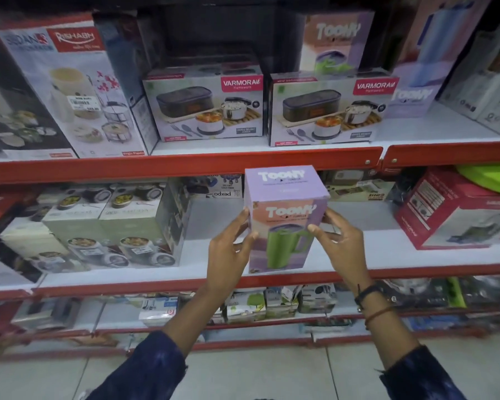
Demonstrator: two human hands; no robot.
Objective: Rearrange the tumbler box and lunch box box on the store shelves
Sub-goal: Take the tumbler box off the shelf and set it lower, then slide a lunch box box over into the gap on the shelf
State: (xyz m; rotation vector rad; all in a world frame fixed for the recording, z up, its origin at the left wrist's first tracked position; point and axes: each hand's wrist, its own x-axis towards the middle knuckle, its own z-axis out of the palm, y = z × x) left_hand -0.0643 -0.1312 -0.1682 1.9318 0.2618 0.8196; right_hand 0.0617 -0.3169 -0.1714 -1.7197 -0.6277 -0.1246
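Both hands are holding the purple tumbler box upright, the left hand and right hand pressing its sides. It is standing tall before the middle shelf, right between them.

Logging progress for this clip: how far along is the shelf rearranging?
Looks done: two Varmora lunch boxes sit side by side on the upper shelf. In hand: a Toony tumbler box, held in front of the middle shelf by the left hand and right hand. Left: shelving it, perhaps beside the other Toony boxes above.
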